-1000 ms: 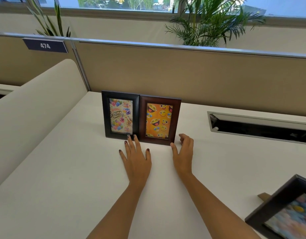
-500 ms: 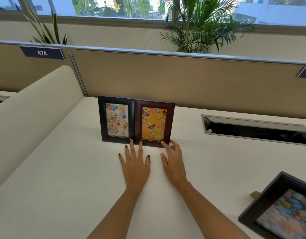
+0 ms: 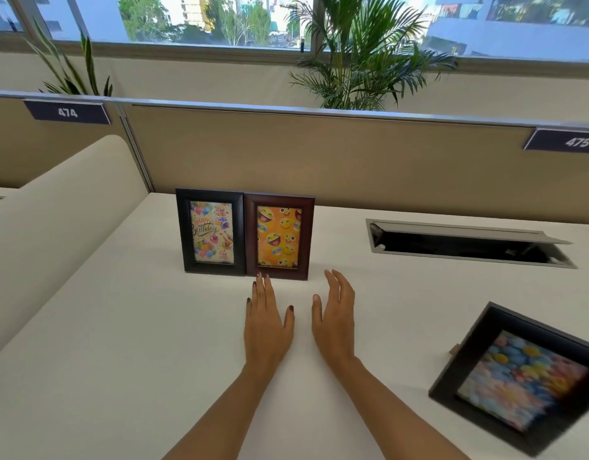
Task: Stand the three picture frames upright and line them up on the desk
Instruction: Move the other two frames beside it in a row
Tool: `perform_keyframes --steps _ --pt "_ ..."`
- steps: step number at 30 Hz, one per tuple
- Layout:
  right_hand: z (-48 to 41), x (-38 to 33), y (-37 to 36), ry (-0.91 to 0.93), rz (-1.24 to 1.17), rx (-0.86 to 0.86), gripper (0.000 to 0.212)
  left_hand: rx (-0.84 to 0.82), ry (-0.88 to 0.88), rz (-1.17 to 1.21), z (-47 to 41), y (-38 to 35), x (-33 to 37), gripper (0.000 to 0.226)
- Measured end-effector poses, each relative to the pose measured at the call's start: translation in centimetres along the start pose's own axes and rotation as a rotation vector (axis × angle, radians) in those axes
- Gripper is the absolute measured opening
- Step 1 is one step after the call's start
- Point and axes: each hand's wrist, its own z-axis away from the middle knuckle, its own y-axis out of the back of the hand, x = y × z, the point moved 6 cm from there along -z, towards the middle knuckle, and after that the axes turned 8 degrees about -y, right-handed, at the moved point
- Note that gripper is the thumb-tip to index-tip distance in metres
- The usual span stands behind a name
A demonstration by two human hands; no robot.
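Just beyond hands (image 3: 299, 323), upright frames (image 3: 245, 234).

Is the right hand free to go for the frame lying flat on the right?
Probably yes. The right hand is open and empty, and only bare desk lies between it and the flat frame.

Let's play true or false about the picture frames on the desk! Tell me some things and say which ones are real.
1. Two frames stand upright side by side, the birthday frame and the emoji frame. True.
2. The third frame stands upright too. False: it lies flat near the desk's right edge.
3. The right hand holds a frame. False: it is open and empty.
4. The left hand is open, fingertips near the emoji frame. True.
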Motion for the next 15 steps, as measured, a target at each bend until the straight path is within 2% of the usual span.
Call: perform_keyframes --steps 2,6,11,15 --pt "0.6 -0.5 2.0 0.047 -0.015 0.048 0.049 0.061 -0.076 0.047 0.9 0.5 2.3 0.070" --pt "1.2 -2.1 7.4 0.147 -0.043 0.190 0.042 0.167 -0.224 0.199 1.9 1.1 7.8 0.043" --pt "1.4 -4.5 15.7 0.294 -0.031 0.452 0.032 0.100 -0.362 0.425 2.3 1.2 14.6 0.035" --pt "1.8 -4.2 22.6 0.290 0.028 0.698 0.029 -0.013 -0.418 0.638 3.2 1.3 19.5 0.038"
